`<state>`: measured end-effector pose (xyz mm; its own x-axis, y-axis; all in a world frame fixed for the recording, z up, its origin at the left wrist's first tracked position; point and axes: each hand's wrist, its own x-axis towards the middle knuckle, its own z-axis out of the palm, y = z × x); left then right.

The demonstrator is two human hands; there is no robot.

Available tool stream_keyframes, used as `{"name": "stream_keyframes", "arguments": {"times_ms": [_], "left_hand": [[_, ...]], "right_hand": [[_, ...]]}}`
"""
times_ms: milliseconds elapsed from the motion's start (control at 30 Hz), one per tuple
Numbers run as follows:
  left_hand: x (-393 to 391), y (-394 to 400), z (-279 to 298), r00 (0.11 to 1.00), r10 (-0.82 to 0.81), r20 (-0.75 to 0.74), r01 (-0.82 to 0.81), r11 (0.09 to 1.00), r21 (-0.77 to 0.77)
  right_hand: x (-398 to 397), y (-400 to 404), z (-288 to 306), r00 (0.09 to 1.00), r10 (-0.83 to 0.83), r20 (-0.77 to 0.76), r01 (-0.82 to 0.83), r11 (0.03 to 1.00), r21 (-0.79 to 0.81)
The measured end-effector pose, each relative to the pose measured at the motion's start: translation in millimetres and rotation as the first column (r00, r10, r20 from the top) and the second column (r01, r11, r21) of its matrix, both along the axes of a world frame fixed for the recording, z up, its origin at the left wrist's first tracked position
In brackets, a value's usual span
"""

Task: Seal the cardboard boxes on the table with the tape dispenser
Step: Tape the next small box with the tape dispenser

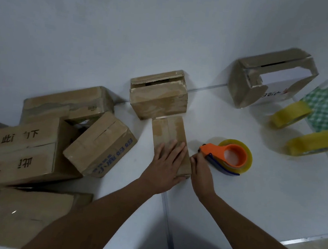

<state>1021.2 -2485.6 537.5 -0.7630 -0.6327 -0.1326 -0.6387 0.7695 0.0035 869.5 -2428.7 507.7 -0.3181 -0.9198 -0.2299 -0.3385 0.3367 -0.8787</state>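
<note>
Both hands are near the small box (170, 142): left hand (165, 164) presses flat on it, right hand (199, 170) pinches something (cannot tell what) beside the tape dispenser (228, 156) at 3 o'clock.

Head view. Two bare forearms enter from the lower edge of the frame and end in the left hand (164, 165) and the right hand (200, 172). No sleeve covers either forearm over the length in view; both are uncovered from frame edge to wrist. The wrists carry no watch, band or bracelet, and no ring shows on any finger that is visible. No gloves. Fingernails look short, though blur limits the detail. Rest of the body is out of frame.
</note>
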Motion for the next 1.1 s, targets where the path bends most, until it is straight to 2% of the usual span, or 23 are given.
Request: {"name": "stream_keyframes", "arguments": {"times_ms": [133,200,233,333,367,500,633,767,833,900,967,1000,1067,1100], "left_hand": [[1.1,0.1,-1.7,1.0,-0.004,0.005,0.003,1.0,0.005],[0.7,0.0,-1.5,1.0,-0.007,0.017,0.007,1.0,0.004],[0.6,0.0,-1.4,1.0,-0.005,0.019,0.005,1.0,0.005],[0.6,0.3,-0.9,1.0,0.001,-0.007,-0.001,1.0,-0.02],[0.1,0.4,-0.4,1.0,-0.001,-0.011,0.0,0.999,-0.035],[-0.2,0.7,-0.7,1.0,0.002,-0.019,-0.003,0.997,-0.078],[-1.6,1.1,-0.4,0.999,0.023,-0.047,-0.026,0.998,-0.06],[-3.1,1.6,7.0,1.0,0.025,-0.016,-0.024,0.999,0.03],[0.6,-0.6,8.8,0.999,-0.011,-0.047,0.017,0.989,0.145],[1.8,-7.1,15.5,0.99,-0.001,-0.139,0.048,0.942,0.331],[2.7,-12.8,28.4,0.94,0.172,-0.295,0.021,0.833,0.552],[5.0,-14.1,35.1,0.87,0.308,-0.385,0.0,0.781,0.624],[16.5,-13.0,46.0,0.656,0.539,-0.528,-0.088,0.749,0.656],[21.4,-9.4,47.1,0.54,0.637,-0.55,-0.152,0.716,0.681]], "right_hand": [[-3.6,-8.7,-5.4,1.0,0.004,0.013,-0.006,0.989,0.145],[-9.6,-11.9,-7.9,0.996,0.091,-0.024,-0.085,0.98,0.18],[-12.2,-11.0,-7.1,0.995,0.097,-0.029,-0.091,0.981,0.169],[-14.7,6.0,5.1,0.986,-0.108,0.128,0.094,0.989,0.11],[-11.7,13.8,9.3,0.978,-0.132,0.162,0.119,0.989,0.084],[18.4,32.7,22.2,0.995,0.025,0.101,-0.025,1.0,-0.001],[16.4,29.7,26.3,0.989,0.093,0.114,-0.094,0.996,0.004],[1.9,28.7,30.4,0.983,0.174,0.049,-0.176,0.984,0.034],[1.9,31.1,31.3,0.99,0.143,-0.002,-0.142,0.989,0.049],[1.0,35.7,33.9,0.991,0.13,-0.025,-0.127,0.988,0.086],[-0.3,42.1,37.6,0.987,0.152,-0.06,-0.144,0.982,0.119],[-0.5,44.8,40.4,0.976,0.182,-0.121,-0.17,0.98,0.102],[4.7,44.2,48.0,0.908,0.277,-0.314,-0.29,0.957,0.008],[6.9,42.1,50.6,0.852,0.33,-0.408,-0.367,0.93,-0.014]]}}
